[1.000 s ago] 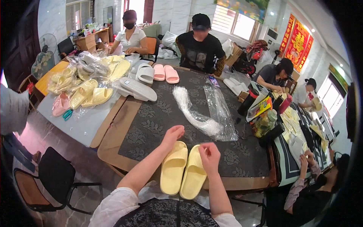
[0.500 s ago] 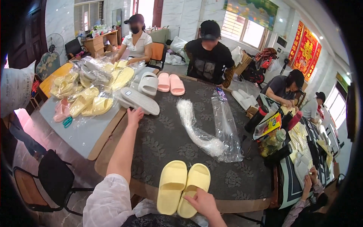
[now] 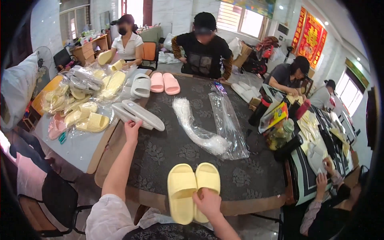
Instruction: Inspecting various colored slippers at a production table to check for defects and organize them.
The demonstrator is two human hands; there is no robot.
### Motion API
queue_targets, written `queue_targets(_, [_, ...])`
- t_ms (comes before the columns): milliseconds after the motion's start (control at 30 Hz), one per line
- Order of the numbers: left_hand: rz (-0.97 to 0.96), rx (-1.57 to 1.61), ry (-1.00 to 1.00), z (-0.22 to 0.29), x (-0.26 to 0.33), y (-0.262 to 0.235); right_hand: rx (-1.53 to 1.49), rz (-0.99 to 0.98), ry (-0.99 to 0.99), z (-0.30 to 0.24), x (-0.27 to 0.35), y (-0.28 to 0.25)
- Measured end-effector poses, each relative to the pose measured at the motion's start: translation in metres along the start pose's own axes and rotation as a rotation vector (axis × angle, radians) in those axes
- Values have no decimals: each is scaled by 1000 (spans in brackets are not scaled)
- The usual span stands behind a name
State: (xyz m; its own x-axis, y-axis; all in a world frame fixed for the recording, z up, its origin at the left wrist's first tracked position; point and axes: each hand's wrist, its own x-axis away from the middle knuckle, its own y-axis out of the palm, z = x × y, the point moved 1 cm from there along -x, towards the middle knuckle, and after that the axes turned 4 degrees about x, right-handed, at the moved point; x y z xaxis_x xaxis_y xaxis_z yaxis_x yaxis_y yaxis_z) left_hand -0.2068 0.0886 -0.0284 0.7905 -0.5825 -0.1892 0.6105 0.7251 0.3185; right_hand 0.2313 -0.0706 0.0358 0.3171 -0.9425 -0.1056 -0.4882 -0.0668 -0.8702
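Observation:
My left hand (image 3: 133,130), at the end of my outstretched arm, grips the near edge of a pair of grey slippers (image 3: 145,114) on the table's left side. The pair lies overlapped, soles facing up. Close to me, a pair of yellow slippers (image 3: 181,194) sits side by side at the table's front edge. The fingers of my right hand (image 3: 208,203) are closed on the strap of the right-hand yellow slipper; the fingertips are partly hidden. Beyond the grey pair stand a grey slide with an upturned sole (image 3: 141,86) and a pair of pink slippers (image 3: 165,83).
Bundled clear plastic bags (image 3: 200,132) lie mid-table. Bagged yellow and grey slippers (image 3: 92,86) cover the side table, with teal scissors (image 3: 62,138) beside them. Bottles and a jar (image 3: 284,134) line the right edge. Several people sit or stand around; a chair (image 3: 56,200) is at left.
My left hand has closed on the grey slippers, and they have tilted a little. My right hand's fingers have curled around the yellow slipper's strap. The view has shifted slightly.

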Motion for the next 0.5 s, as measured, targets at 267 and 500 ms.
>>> queue_targets(267, [-440, -147, -92, 87, 150, 2, 159, 201, 255, 104, 29, -49])
queue_targets(500, [-906, -597, -288, 148, 250, 46, 226, 352, 524, 187, 28, -106])
